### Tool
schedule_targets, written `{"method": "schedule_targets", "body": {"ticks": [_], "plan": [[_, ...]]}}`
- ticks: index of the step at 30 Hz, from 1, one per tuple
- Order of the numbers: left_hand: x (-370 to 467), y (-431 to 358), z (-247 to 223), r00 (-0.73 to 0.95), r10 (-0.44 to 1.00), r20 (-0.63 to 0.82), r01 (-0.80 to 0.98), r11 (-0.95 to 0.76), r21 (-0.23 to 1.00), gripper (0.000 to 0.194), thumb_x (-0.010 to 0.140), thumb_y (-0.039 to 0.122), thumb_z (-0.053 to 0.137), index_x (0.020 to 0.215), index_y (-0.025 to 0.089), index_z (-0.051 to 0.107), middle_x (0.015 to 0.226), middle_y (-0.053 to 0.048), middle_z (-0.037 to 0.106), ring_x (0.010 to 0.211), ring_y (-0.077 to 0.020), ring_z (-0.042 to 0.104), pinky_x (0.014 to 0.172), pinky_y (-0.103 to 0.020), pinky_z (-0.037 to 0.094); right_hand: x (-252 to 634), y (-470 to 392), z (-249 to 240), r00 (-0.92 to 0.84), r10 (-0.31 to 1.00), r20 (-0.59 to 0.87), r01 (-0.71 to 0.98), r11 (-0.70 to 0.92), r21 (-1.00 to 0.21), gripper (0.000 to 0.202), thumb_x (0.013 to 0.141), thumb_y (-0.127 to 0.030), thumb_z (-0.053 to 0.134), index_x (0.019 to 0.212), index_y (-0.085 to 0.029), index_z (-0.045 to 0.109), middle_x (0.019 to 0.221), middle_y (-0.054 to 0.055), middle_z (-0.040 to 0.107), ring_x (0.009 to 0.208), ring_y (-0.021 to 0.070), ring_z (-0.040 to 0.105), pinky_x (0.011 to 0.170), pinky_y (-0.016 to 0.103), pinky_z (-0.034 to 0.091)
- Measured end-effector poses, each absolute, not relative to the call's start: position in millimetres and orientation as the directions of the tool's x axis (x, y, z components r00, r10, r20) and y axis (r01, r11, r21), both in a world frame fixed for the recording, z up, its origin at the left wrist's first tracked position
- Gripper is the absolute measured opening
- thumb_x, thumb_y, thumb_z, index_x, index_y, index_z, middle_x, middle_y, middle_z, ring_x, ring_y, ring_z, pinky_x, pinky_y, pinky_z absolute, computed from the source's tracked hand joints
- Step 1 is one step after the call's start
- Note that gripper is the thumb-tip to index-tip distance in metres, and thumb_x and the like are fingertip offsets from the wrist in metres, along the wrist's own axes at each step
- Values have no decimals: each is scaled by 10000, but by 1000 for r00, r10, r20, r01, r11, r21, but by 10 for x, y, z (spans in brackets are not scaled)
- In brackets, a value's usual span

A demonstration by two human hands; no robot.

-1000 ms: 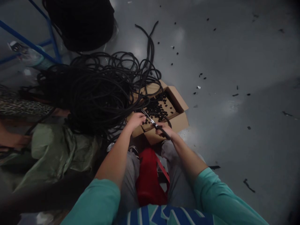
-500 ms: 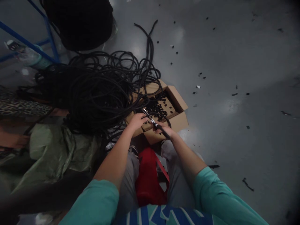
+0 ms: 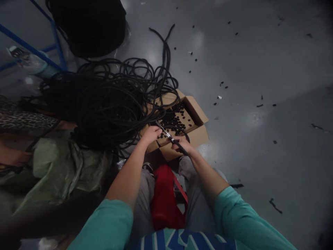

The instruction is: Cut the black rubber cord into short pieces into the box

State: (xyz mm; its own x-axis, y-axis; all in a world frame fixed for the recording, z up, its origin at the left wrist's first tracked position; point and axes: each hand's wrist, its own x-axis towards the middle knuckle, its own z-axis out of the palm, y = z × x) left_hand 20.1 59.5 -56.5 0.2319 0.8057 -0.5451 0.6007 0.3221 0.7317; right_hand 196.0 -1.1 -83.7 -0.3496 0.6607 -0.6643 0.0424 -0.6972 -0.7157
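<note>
Over the open cardboard box point(image 3: 199, 137), my right hand point(image 3: 182, 144) is closed round scissors point(image 3: 163, 130) with silver blades and black handles. The blades point up and to the left, past the fingertips of my left hand point(image 3: 152, 134). My left hand is pinched on a black cord, most of it hidden by the fingers. A loop of black cord point(image 3: 186, 133) curves across the box close to both hands. Many short black cut pieces point(image 3: 177, 119) lie inside the box.
A big tangle of black cord point(image 3: 109, 100) spreads left of the box and over its edge. Behind stand a dark bundle point(image 3: 88, 27) and a blue frame point(image 3: 57, 45). A red stool-like object point(image 3: 163, 198) is between my legs. Another person's hand point(image 3: 15, 156) shows at left.
The scissors have shifted slightly up and left, with their blades now closer together. The fingers of my left hand have drawn in more tightly.
</note>
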Motion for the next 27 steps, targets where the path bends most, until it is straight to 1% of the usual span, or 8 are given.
{"method": "schedule_targets", "body": {"ticks": [4,8,12,16,19,22,24,27], "plan": [[230,587,-487,229,776,-587,566,384,729,206,743,227,453,575,135,529,509,21,500,416,-57,402,450,-194,311,1986,16,-818,-396,658,-641,42,-684,-728,516,455,-138,559,969,-134,606,483,-79,471,407,58,396,409,185,284],[272,559,-413,274,682,-678,415,553,723,235,764,243,476,568,127,534,476,23,472,360,-35,335,384,-184,239,2014,36,-804,-448,684,-576,0,-645,-764,520,443,-130,578,961,-157,611,590,-48,547,514,72,451,456,181,327],[304,546,-375,261,607,-750,204,725,658,246,777,259,509,575,119,523,444,15,450,342,-28,310,347,-175,186,2008,1,-811,-435,681,-589,-20,-661,-750,483,459,-164,564,940,-157,614,521,-65,496,433,62,401,403,183,292],[310,545,-415,238,556,-797,51,812,581,257,801,280,499,602,116,502,416,32,406,313,-19,283,334,-162,163,1983,-34,-824,-385,653,-653,-24,-714,-700,506,464,-166,555,967,-145,600,445,-80,464,360,55,370,358,174,255],[298,541,-477,243,540,-806,36,825,563,263,799,315,504,637,108,514,424,34,414,299,-19,286,330,-164,182,1969,-24,-825,-346,631,-694,16,-736,-677,513,452,-149,561,963,-134,601,410,-89,444,338,56,372,341,168,256],[286,534,-530,247,587,-771,49,787,616,219,762,321,556,683,120,517,484,18,483,326,-37,367,343,-178,244,1971,-1,-833,-311,624,-717,34,-747,-664,498,453,-139,571,949,-134,605,404,-95,432,324,51,370,332,164,257],[286,530,-555,220,626,-749,95,750,655,180,710,265,617,678,126,507,512,21,504,356,-43,409,367,-185,286,1987,9,-853,-286,625,-726,2,-757,-653,497,458,-140,577,954,-137,600,393,-100,417,313,49,359,325,164,250],[298,517,-583,150,673,-724,201,697,689,165,659,176,651,631,124,496,485,46,472,370,-34,400,389,-183,299,2033,13,-903,-220,656,-722,-109,-752,-650,497,470,-165,601,966,-135,584,391,-98,422,313,53,360,319,168,257]]}}
